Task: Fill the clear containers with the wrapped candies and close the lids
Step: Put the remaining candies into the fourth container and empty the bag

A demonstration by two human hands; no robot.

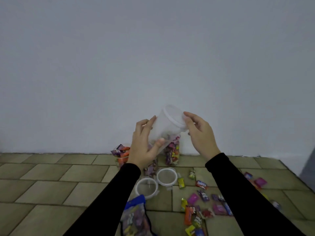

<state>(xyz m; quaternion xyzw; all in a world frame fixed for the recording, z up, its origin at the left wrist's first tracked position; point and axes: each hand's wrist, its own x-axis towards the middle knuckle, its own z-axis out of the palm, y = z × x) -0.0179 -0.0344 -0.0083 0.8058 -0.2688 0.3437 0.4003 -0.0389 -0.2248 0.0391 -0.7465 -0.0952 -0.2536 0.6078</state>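
L hand [144, 143] fingers grip tilted clear container [166, 126]; R hand [200, 133] fingers, seemingly relaxed, touch its lid [173, 116].

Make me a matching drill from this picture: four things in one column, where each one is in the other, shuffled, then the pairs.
Things
1. raised clear container
2. two round lids
3. loose candies
4. candy bag

Places
A. scattered on the tiled surface, right of the lids
B. lying flat, side by side, in front of the filled containers
C. held tilted in the air by the left hand, the right hand at its rim
D. nearest the camera, between the two sleeves

Pairs: 1-C, 2-B, 3-A, 4-D
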